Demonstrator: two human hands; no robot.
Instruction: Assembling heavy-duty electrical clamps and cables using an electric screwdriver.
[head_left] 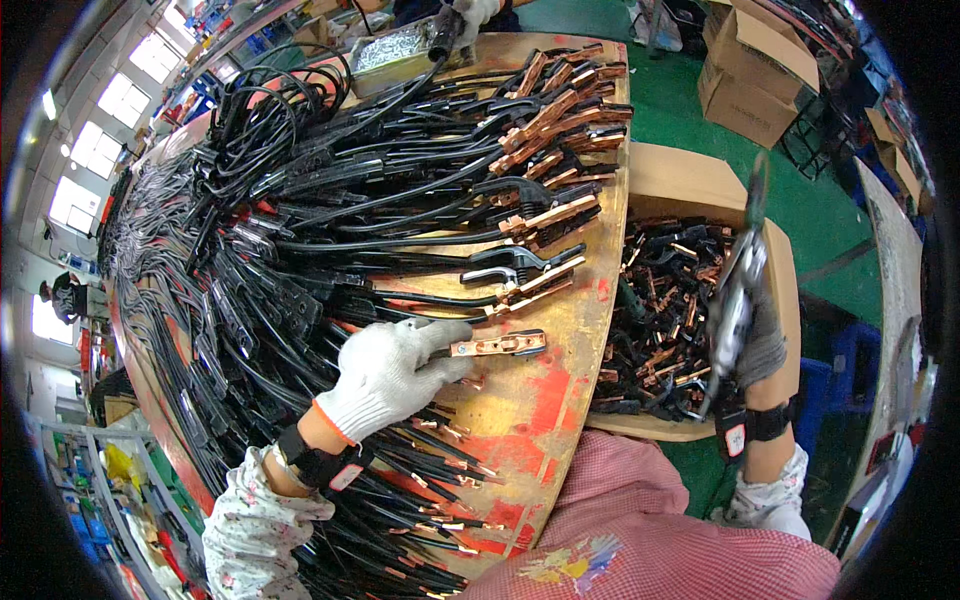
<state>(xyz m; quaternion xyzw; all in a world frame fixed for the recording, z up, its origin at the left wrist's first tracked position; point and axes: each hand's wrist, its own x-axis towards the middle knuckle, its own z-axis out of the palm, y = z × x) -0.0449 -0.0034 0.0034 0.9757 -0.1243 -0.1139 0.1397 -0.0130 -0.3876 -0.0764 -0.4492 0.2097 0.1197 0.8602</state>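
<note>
My left hand (390, 370), in a white knit glove, pinches a copper clamp jaw piece (500, 344) between thumb and fingers, just above the table's wood. My right hand (762, 340), in a dark-looking glove, grips a long silver and black tool (738, 300), smeared by motion, over the cardboard box; its exact kind cannot be made out. Beside my left hand lie black cables (380, 245) whose right ends carry copper clamp jaws (545, 215) with black levers. Below that hand, other cables end in bare copper tips (465, 465).
A worn red and yellow wooden table (560, 390) bears the cables. At its right stands an open cardboard box (690, 170) of copper and black parts. Across the table, another person's gloved hand (478, 18) holds a black handle near a tray (395, 50) of small metal pieces.
</note>
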